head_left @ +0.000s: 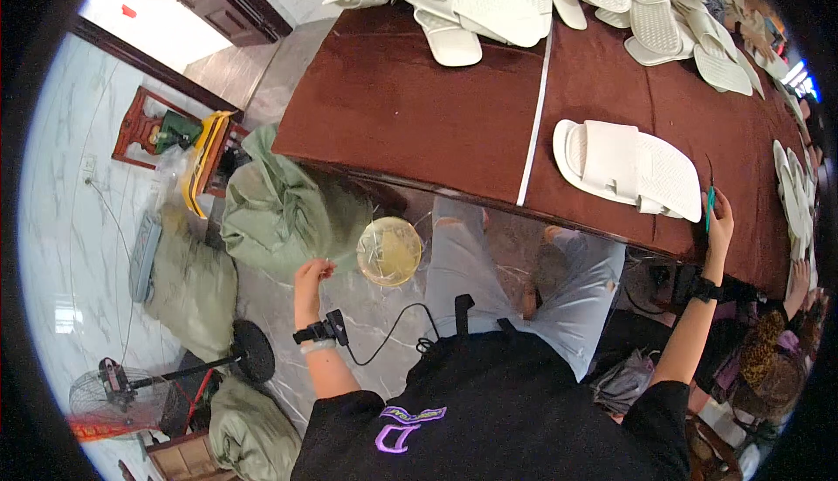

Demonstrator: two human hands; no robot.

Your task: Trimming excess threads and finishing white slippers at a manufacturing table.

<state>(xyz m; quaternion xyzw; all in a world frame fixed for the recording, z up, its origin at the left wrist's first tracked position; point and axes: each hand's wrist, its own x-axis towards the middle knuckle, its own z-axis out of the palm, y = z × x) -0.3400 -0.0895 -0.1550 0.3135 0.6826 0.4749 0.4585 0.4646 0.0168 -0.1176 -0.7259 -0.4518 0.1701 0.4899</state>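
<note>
My right hand (pixel 720 219) is closed around a small cutting tool with green handles (pixel 710 204), its thin dark blade pointing away from me over the table. Just left of it lies a pair of white slippers (pixel 611 160), one overlapping the other, on the brown cloth-covered table (pixel 410 106). Off the table's near edge, my left hand (pixel 312 273) has its fingers pinched together; a tiny pale bit seems to show at the tips, too small to name. Beside that hand, lower down, is a round yellowish tub (pixel 390 252) with pale scraps in it.
White slippers (pixel 497 10) are heaped along the table's far side, with more at the right (pixel 790 193). A white strip (pixel 534 114) crosses the cloth. Green sacks (pixel 284 206) stand left of the tub, a fan (pixel 131 398) at lower left. Other people sit along the right.
</note>
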